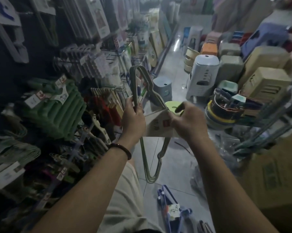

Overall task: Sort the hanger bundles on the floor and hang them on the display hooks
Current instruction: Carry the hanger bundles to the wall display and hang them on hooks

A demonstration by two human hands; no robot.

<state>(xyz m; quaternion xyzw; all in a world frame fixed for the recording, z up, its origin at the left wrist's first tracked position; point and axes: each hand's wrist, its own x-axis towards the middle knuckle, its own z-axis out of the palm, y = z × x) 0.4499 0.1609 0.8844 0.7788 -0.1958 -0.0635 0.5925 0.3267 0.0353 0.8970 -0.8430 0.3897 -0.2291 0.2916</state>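
Dim shop aisle, viewed from head height looking down. One bundle of olive-green wire hangers (150, 84), clear of the tiled floor (175, 167), held roughly upright in mid-air between both hands, near the wall of display hooks (114, 56) on the left. Left hand (133, 120) wrapped round the wires on the bundle's upper left side, fingers curled tight on them. Right hand (189, 121) pinching the top corner of the paper label (157, 126) folded over the bundle's middle, thumb and fingers closed narrow on card and wire together. Apparent hook end curling out just above the right hand, too dark to tell for sure. Probable step: squaring up this bundle before hanging. To do it well: keep the left grip firm to hold the wires stacked, use the right pinch to turn the hook end toward the wall, choose a hook bearing matching stock, such as the row of green hangers (64, 106), and slide every wire on together, without tearing the label. Counts: two hands, both occupied; one bundle in hand, wires within too blurred to number, several at least; one label on it; on the floor, one blue bundle (167, 204) with a white tag, plus part of one darker bundle (205, 227) cut off by the bottom edge; one beaded bracelet (123, 149) on the left wrist.
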